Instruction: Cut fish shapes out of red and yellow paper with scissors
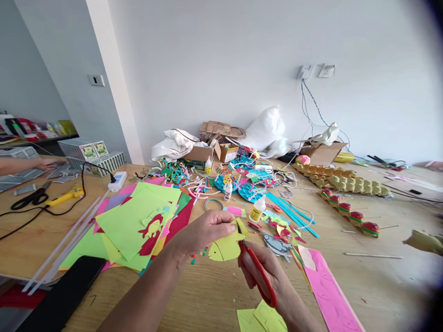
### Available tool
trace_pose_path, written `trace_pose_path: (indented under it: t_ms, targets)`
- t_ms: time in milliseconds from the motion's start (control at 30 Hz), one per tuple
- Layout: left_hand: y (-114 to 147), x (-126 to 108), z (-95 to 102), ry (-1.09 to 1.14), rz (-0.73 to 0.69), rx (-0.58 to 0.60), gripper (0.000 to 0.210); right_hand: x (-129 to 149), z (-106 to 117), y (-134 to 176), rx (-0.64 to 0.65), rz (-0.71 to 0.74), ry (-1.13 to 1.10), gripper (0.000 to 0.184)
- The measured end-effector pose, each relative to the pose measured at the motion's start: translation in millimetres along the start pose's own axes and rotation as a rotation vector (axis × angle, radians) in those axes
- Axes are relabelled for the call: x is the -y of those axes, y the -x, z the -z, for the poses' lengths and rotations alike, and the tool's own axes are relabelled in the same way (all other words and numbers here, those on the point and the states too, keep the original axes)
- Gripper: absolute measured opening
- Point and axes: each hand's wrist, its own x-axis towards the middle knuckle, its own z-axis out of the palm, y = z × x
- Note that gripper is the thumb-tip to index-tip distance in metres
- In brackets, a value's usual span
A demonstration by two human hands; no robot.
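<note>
My left hand (214,229) pinches a yellow paper fish (224,248) by its upper edge, over the table. The fish has a drawn eye and a curved gill line. In my right hand (265,267) are red-handled scissors (259,272), their blades at the tail end of the fish, where a yellow flap of paper (242,227) sticks up. Below my right hand lie yellow paper pieces (258,318) with pencil outlines. A grey-blue fish cutout (278,246) rests to the right of the scissors, beside colourful paper scraps (285,227).
Stacked coloured paper (129,221) and a black phone-like slab (65,290) lie left. Glue bottles (257,210) stand ahead near blue scalloped pieces (251,190). A pink strip (328,286) lies right. Far left are a yellow glue gun (67,195), black scissors (31,198) and another person's arm (24,164).
</note>
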Motion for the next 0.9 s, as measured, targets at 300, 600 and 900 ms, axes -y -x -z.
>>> trace_pose_path:
  t_ms: [300,600,900]
  targets:
    - [0.5,-4.0,3.5,-0.09,-0.041,0.076,0.023,1.0,4.1,3.3,0.003,-0.062,0.037,0.045]
    - [1.8,-7.6,3.2,-0.089,0.02,0.13,0.025,2.5,12.7,7.8,0.035,-0.045,0.154,0.038]
    - [-4.2,2.2,5.3,0.153,-0.022,0.0,0.03,2.0,10.8,4.5,-0.083,-0.087,-0.014,0.042]
